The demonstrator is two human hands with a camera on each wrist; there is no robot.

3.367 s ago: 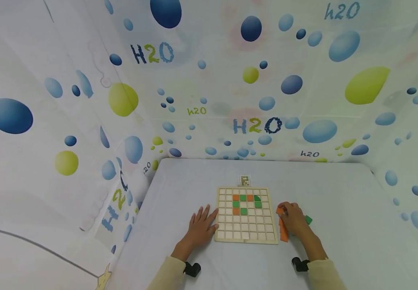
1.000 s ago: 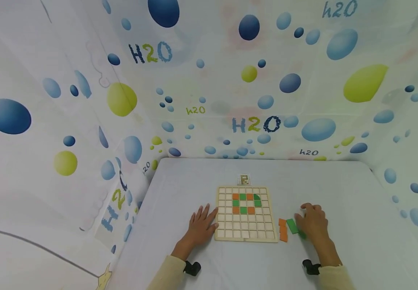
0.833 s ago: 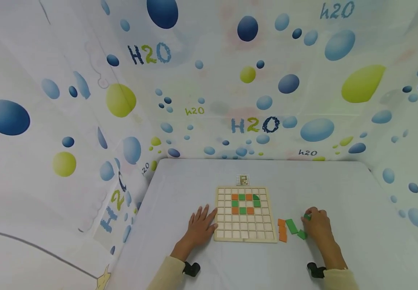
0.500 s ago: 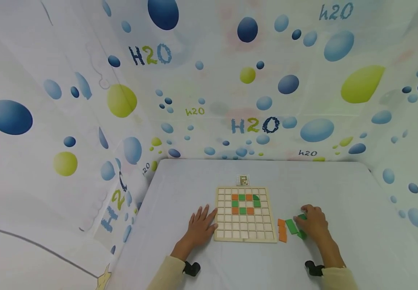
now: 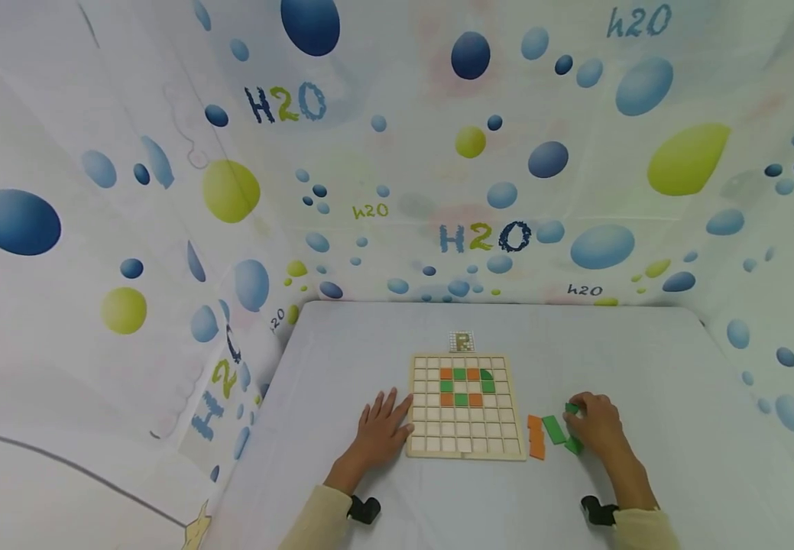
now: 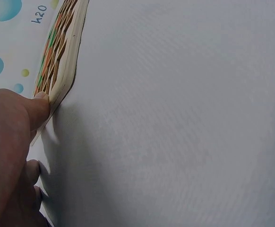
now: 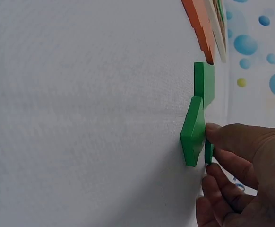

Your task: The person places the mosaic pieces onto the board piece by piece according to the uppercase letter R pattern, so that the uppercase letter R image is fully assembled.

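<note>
We see the left hand (image 5: pixel 377 437) spread wide, touching the left edge of the wooden board (image 5: pixel 465 430), which has orange and green squares (image 5: pixel 461 374) set in it. Rightward on the counter (image 5: pixel 651 367) lie loose orange pieces (image 5: pixel 537 443), then two green pieces (image 5: pixel 554 429); just beside them, the right hand (image 5: pixel 601 425) pinches a partly hidden green tile (image 7: pixel 209 150).

Diffuse light; soft shadows

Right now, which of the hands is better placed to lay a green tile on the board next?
Probably the right hand: it pinches a green tile near loose tiles. The left hand lies spread at the left edge of the board, away from those tiles.
</note>
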